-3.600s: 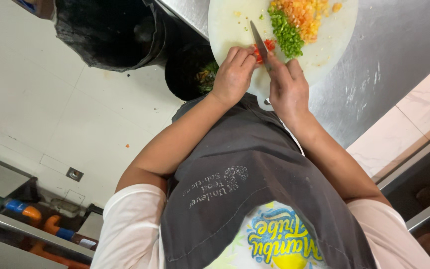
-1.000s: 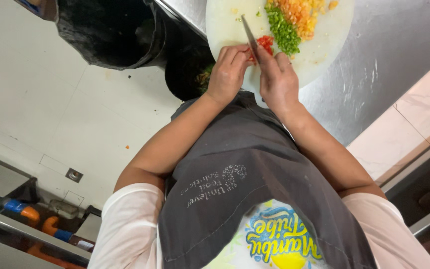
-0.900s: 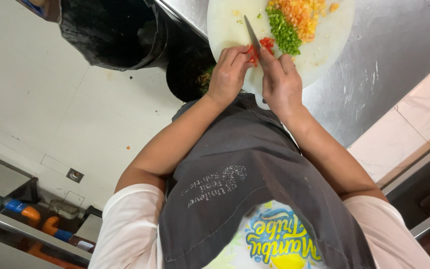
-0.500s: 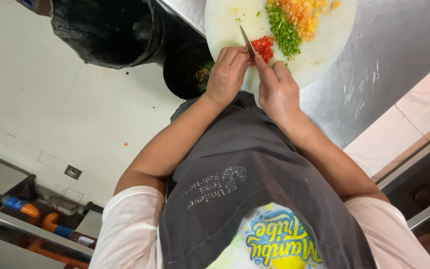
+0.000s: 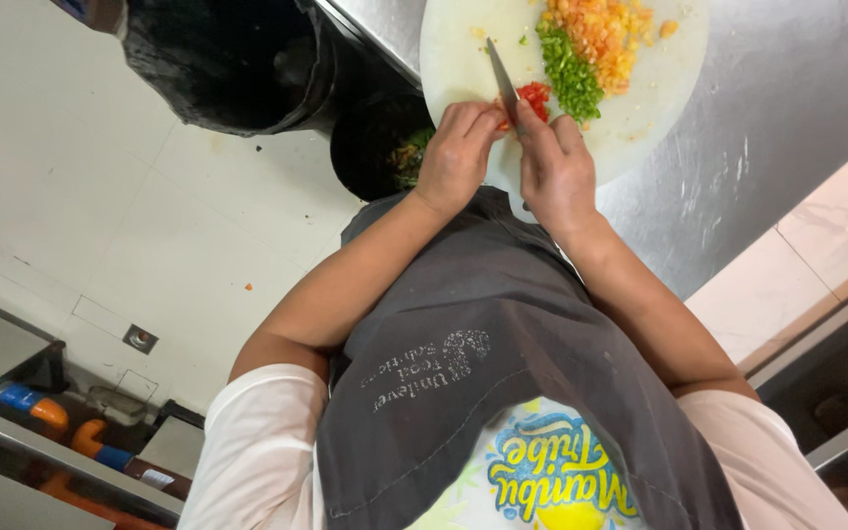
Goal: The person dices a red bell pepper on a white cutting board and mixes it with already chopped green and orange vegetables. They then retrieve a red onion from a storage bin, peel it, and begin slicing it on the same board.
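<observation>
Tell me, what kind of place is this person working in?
Probably a commercial kitchen: a stainless steel counter, a round white cutting board with heaps of chopped vegetables, a dark apron, and a black bin on the tiled floor.

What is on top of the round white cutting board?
On the cutting board lie piles of chopped orange pieces, green pieces and red pieces. A knife cuts there. Both hands cover the board's near edge, hiding anything beneath them.
</observation>
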